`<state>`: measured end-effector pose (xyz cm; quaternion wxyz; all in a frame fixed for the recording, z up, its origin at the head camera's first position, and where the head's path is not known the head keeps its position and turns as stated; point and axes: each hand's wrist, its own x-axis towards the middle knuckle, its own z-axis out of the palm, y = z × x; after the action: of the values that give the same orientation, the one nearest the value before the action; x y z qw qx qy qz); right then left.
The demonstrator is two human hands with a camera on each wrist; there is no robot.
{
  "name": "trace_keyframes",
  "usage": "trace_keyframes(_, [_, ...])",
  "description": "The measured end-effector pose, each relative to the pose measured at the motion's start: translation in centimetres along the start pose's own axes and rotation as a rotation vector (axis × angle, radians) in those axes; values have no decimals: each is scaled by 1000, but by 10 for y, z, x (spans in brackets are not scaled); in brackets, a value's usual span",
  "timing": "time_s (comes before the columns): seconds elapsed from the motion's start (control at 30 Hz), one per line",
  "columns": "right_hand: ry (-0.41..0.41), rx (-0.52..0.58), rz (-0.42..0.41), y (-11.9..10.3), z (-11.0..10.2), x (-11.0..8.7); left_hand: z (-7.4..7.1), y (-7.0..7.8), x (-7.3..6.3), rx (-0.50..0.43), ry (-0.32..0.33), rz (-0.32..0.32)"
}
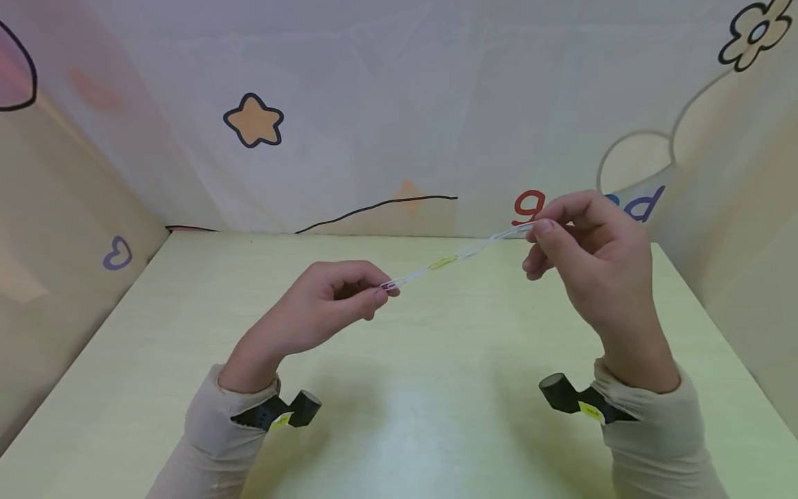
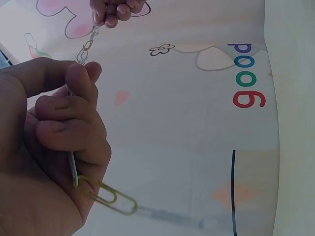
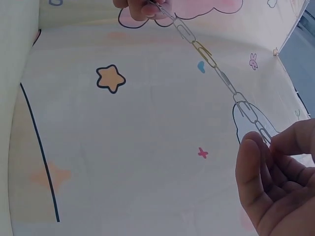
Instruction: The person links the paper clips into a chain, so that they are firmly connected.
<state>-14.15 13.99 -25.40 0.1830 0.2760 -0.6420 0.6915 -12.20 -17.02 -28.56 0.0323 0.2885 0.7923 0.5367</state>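
Note:
A chain of linked paper clips [image 1: 443,263] stretches taut between both hands, above the table, rising toward the right. Most of its clips are white or silvery; a yellow clip [image 3: 203,53] sits among them in the right wrist view. My left hand [image 1: 324,305] pinches the lower end between thumb and index finger. From that hand's curled fingers more of the chain trails out in the left wrist view, a yellow clip [image 2: 116,198] and a blurred pale clip [image 2: 172,217]. My right hand [image 1: 601,267] pinches the higher end with thumb and index finger, its other fingers loosely bent.
Below the hands lies a pale table [image 1: 424,402]. A printed cloth [image 1: 374,104] with a star, flowers and letters stands behind it and along both sides. Each sleeved wrist carries a small black camera, such as the right wrist camera [image 1: 557,393].

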Motion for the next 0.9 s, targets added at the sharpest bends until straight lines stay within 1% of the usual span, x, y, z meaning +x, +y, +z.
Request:
trace_keyframes(0.07, [10,17,1,-1,-2,1,-1,-1,1,-3,-2,-12])
trace_keyframes(0.17, [51,53,1,-2,-5,1,-2,-2,1,-5,-4,-23])
trace_keyframes(0.33, [165,137,-45,-5,-15,3,-2,-3,3,-19,-12,-3])
trace_keyframes(0.43, [217,156,-73,-6,-22,5,-2,-4,3,-17,-14,-3])
trace_keyframes(0.6, [283,176,-95,-7,-32,9,-2,-5,4,-18,-17,1])
trace_keyframes(0.8, [425,223,-71,-13,-40,13,-3,-7,2,-27,-32,-8])
trace_keyframes(0.9, [467,208,-61,-14,-47,14,-2,-7,1,-50,-54,-16])
